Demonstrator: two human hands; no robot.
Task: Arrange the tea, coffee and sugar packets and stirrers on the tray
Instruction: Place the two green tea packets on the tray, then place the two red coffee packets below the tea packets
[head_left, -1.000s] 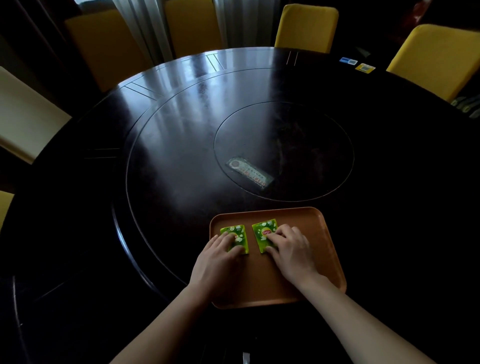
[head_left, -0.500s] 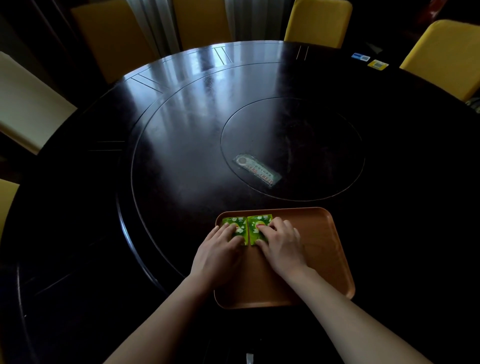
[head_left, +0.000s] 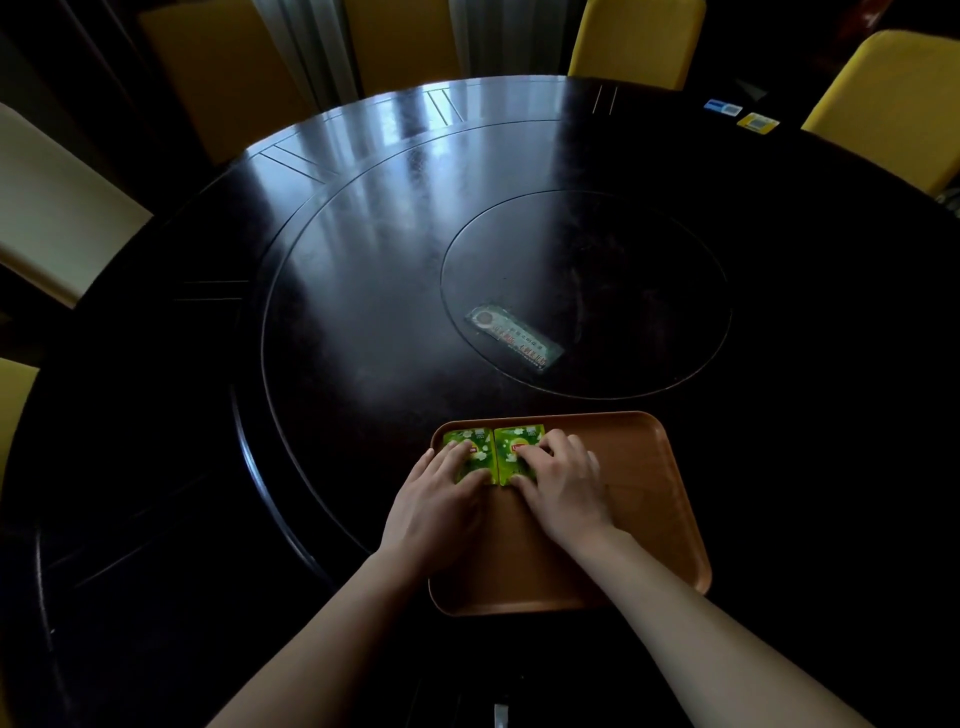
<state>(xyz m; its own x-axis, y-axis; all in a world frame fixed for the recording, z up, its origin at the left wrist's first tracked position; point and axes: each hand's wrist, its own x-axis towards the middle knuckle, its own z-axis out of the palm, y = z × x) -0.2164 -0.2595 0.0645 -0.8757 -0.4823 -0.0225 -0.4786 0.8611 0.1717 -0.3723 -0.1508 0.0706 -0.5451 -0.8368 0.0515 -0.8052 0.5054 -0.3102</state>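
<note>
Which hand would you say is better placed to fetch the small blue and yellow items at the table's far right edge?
Right, probably. The right hand sits nearer the blue item and yellow item; the left hand, on the left tea packet, must cross it.

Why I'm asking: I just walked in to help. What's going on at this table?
Two green tea packets lie side by side in the far left corner of the orange tray on the dark table. A person's left hand presses the left packet, the right hand the right packet. Nothing else shows on the tray.
</note>
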